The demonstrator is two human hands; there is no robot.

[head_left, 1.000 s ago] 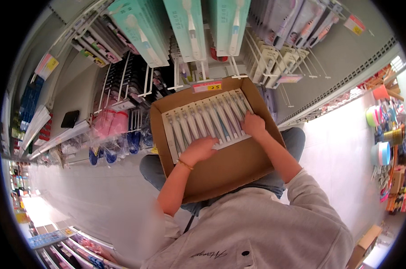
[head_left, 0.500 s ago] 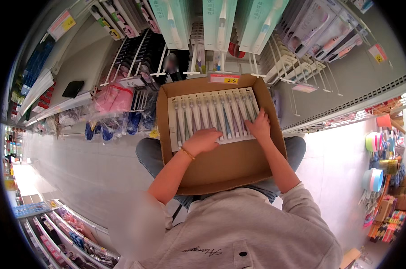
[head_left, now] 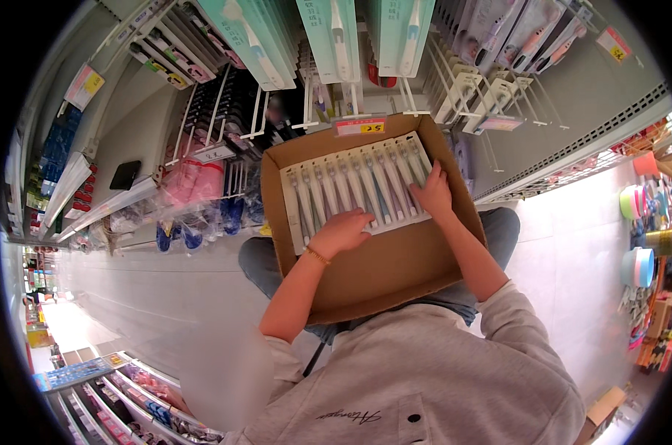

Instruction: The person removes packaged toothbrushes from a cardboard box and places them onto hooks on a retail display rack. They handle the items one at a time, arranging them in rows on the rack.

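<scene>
An open brown cardboard box [head_left: 391, 271] sits on my lap, tilted. At its far side lies a row of packaged toothbrushes [head_left: 348, 182], side by side in white and clear packs, handles toward me. My left hand [head_left: 341, 232] is closed at the row's near edge, thumb on top and fingers curled low; part of them is hidden. Around the right end of the row my right hand [head_left: 434, 194] is closed, its thumb on the front and its fingers along the side by the box wall.
Ahead, display hooks hold tall mint-green toothbrush boxes [head_left: 339, 37] and other packs. A dark phone [head_left: 125, 175] lies on the left shelf, above bagged goods. A price tag [head_left: 360, 127] hangs at the box's far rim. Shelves with goods [head_left: 121, 400] stand behind at lower left.
The view has shifted slightly, so the shelves appear moved and the box appears more tilted. Both hands keep about the same places on the toothbrush row.
</scene>
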